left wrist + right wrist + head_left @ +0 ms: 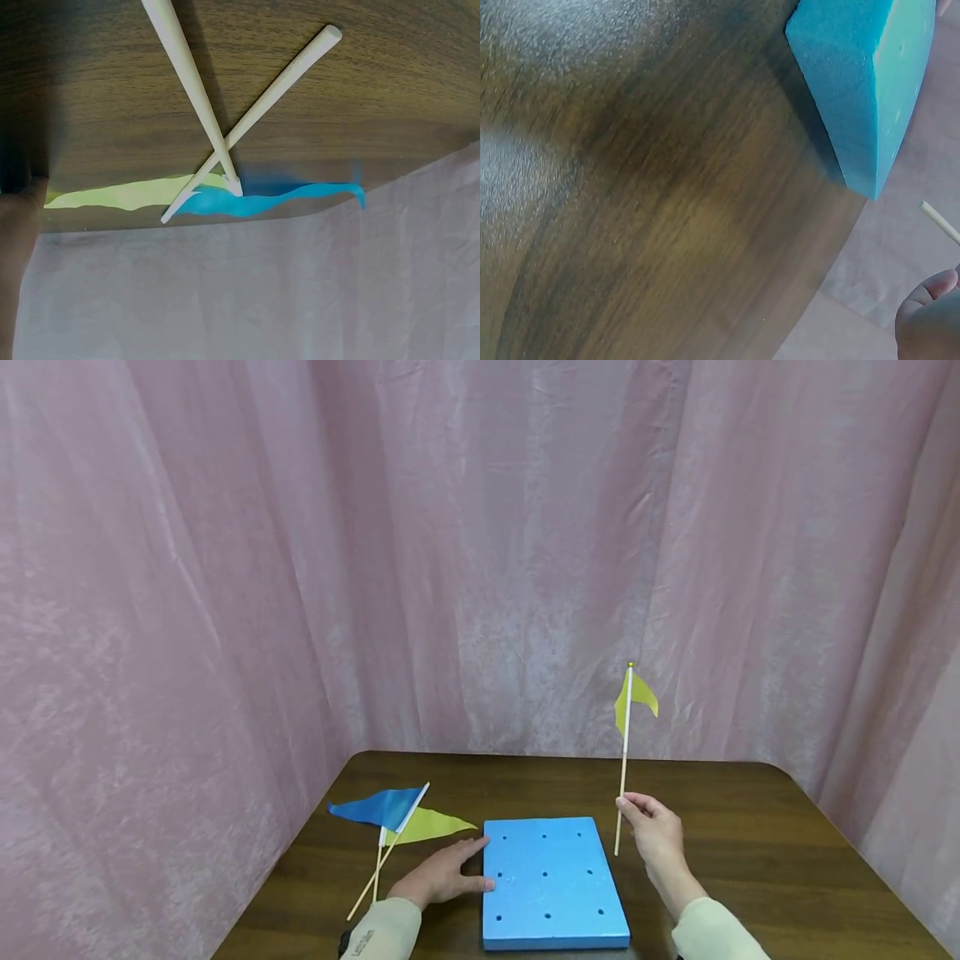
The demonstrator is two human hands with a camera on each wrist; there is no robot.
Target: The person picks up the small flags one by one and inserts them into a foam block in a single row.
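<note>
Yellow flag (635, 696) stands upright, pinched by right hand (655, 832).

Yellow flag (634, 697): small pennant on a thin pale wooden stick, held upright and clear of the counter (750, 827), just right of the foam block's far right corner. The right hand (654, 833) pinches the stick near its lower end.

Blue foam block (551, 881): flat rectangular slab with rows of small round holes in its top face, all unfilled. It lies flat on the counter. The left hand (442, 877) rests against its left edge, fingers straight, thumb touching the side.
</note>
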